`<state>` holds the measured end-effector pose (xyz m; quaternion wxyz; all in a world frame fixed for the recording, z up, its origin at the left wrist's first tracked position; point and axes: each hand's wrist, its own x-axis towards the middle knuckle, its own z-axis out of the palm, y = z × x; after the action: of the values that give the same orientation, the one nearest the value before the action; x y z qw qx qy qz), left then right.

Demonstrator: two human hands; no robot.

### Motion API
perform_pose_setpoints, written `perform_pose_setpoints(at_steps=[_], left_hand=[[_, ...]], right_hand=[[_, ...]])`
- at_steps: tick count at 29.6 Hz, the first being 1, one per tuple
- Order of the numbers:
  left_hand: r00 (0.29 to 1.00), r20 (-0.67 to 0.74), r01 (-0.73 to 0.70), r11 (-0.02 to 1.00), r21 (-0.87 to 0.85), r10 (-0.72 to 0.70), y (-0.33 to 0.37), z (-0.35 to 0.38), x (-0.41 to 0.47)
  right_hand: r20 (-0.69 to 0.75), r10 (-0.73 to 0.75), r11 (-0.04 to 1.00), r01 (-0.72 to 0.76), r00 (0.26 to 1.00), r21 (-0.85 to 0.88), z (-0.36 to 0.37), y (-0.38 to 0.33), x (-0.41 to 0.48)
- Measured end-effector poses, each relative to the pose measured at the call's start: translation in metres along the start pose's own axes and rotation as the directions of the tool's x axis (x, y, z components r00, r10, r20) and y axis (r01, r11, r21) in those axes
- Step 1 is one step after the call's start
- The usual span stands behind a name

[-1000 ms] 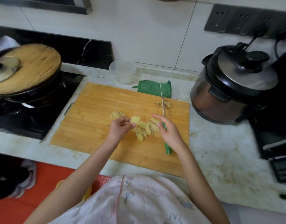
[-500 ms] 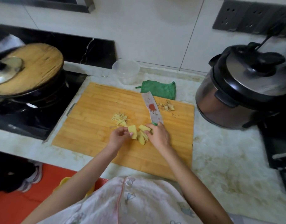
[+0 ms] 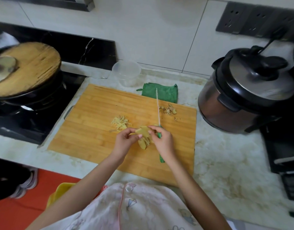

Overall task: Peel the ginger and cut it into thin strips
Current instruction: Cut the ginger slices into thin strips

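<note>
Flat, pale-yellow ginger slice point(image 3: 143, 131), pinched between left hand point(image 3: 124, 141) and right hand point(image 3: 163, 141) (knife point(image 3: 162, 158) beneath the latter)

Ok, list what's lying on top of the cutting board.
On the cutting board: a pile of ginger strips, peel scraps and ginger slices. The left hand and right hand cover some slices; the right hides part of the knife handle.

Left hand point(image 3: 125, 139) pinches ginger slice point(image 3: 143, 131). Right hand point(image 3: 163, 141) touches it too, knife point(image 3: 158, 110) gripped in same hand, blade pointing away. Stacked slices point(image 3: 143, 143) between hands. Strips point(image 3: 119, 122) just beyond left hand, on board point(image 3: 93, 123).
</note>
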<state>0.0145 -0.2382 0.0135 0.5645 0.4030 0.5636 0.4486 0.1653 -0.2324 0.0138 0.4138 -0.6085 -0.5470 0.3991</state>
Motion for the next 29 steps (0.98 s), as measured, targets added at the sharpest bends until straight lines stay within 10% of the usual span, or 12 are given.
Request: perform_pose_setpoints(at_steps=[15,26,29], left_hand=[[0.974,-0.153,-0.185,0.976,-0.118,0.166,0.034,0.009,-0.017],[0.993,-0.002,-0.116,0.986,-0.119,0.117,0.036,-0.009,-0.017],[0.923,-0.072,-0.36,0.913,0.193,0.379,0.029,-0.025,-0.024]], right_hand=[[0.126,-0.07,0.965,0.035,0.99,0.258,0.005,-0.032,-0.018],[0.195,0.013,0.94,-0.079,0.981,0.332,0.003,-0.042,-0.023],[0.198,0.009,0.954,-0.068,0.98,0.293,0.002,-0.046,-0.026]])
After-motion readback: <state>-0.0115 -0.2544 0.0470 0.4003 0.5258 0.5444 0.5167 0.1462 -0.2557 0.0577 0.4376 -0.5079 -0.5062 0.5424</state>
